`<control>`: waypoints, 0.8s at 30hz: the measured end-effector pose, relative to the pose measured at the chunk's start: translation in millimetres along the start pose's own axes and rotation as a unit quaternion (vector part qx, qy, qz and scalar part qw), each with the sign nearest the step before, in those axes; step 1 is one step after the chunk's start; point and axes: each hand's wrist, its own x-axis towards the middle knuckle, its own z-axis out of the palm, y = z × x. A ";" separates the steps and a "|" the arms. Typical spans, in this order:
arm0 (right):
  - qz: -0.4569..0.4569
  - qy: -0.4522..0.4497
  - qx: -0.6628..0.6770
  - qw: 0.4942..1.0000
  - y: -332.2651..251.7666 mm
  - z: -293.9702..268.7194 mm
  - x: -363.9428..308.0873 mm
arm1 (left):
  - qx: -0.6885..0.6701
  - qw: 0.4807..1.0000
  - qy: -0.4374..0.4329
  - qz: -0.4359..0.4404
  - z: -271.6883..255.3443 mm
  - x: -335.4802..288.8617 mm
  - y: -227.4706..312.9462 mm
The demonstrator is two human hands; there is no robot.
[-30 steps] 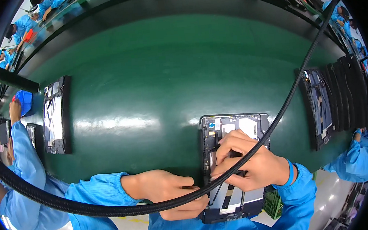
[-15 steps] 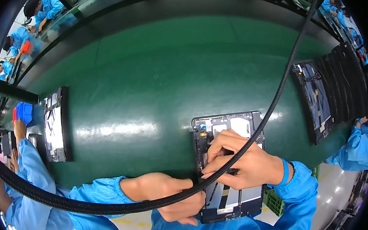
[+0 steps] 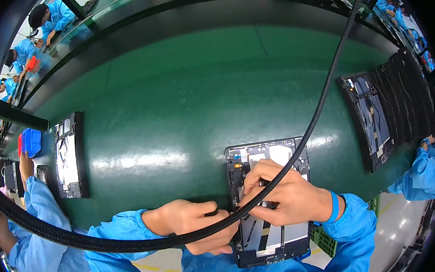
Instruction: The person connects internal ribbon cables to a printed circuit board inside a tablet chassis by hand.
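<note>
both hands on an opened tablet (image 3: 266,157) at 6 o'clock, right hand (image 3: 283,194) pinching something tiny, left hand (image 3: 194,225) curled loosely at its edge, grip unclear

above the opened tablet chassis (image 3: 266,155) the green table (image 3: 183,87) lies bare, free passage; a black braided cable (image 3: 322,102) arcs across the chassis; right of it a row of tablet frames (image 3: 384,107) blocks; far left of it another open chassis (image 3: 68,155)

Opened tablet (image 3: 269,198) on tabletop (image 3: 184,97) at near edge; second unit (image 3: 67,148) well left, stacked units (image 3: 379,113) right.
</note>
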 end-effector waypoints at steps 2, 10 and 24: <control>0.001 0.006 -0.001 1.000 0.6 0.8 -0.3 | -0.003 1.000 0.007 0.005 2.8 -0.3 -0.4; -0.003 -0.001 0.030 1.000 4.7 -4.5 12.4 | -0.003 0.999 0.031 0.040 11.0 3.4 -10.7; -0.027 0.075 -0.004 0.997 12.0 -1.9 21.7 | -0.043 0.998 0.042 0.011 13.1 -0.5 -20.9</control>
